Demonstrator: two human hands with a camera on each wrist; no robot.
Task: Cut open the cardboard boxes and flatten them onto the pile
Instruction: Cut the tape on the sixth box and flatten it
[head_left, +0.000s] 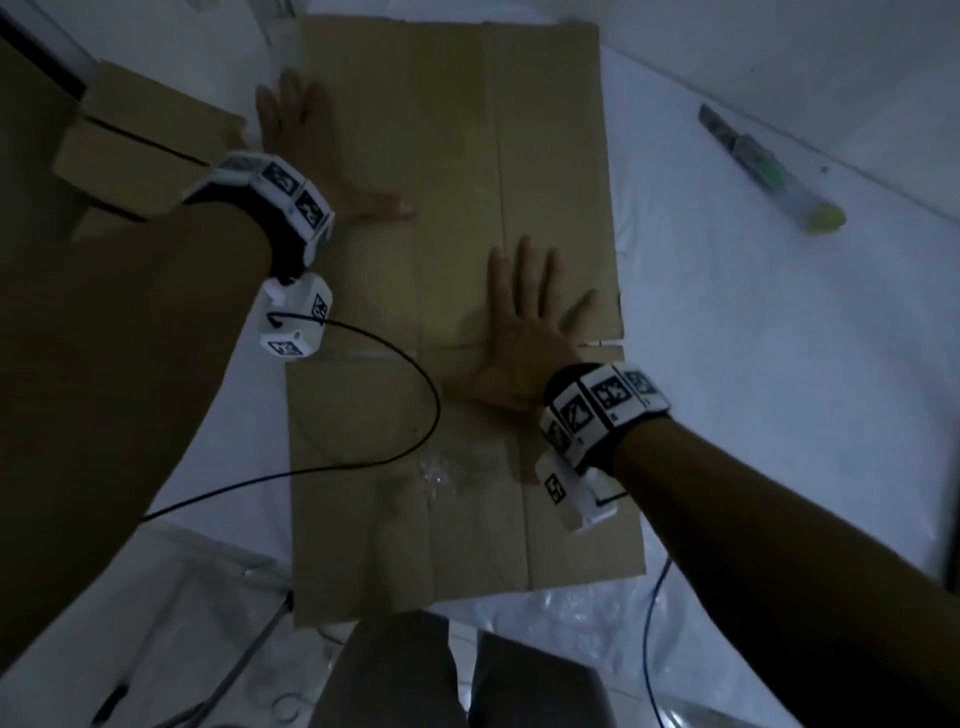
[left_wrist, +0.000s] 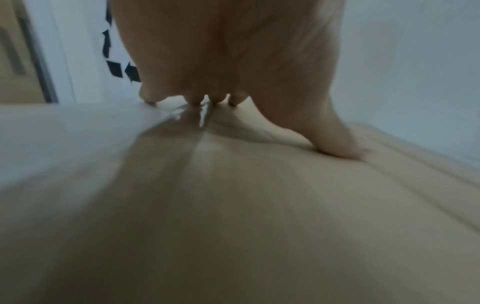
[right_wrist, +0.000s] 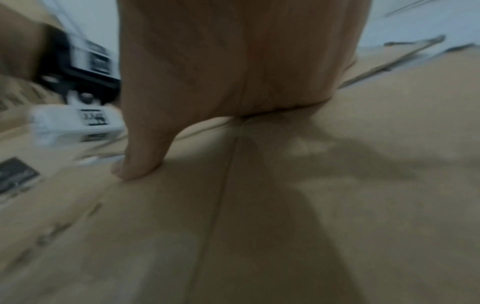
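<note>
Item: flattened cardboard box (head_left: 457, 291), lying flat on the white floor (head_left: 753, 364), long axis running near to far, creases and a strip of clear tape showing.

Left hand (head_left: 306, 140): we lay it palm down, fingers straight and spread, across the far-left edge of the sheet, half on cardboard, half on floor. It grasps nothing; we judge it pins that edge so the panel cannot spring up.

Right hand (head_left: 524, 338): we press it palm down, fingers splayed, on the near-right panel beside a crease. It too grasps nothing; the weight seems meant to crush the fold flat.

Uncut boxes (head_left: 135, 156): stacked at far left, just beside our left hand, awaiting their turn.

Cutter (head_left: 769, 171): a long green-tipped tool, probably the knife, set well apart at far right, clear of our pressing hands.

Writing: dark print on cardboard in the right wrist view, too blurred to read. No brand legible.
</note>
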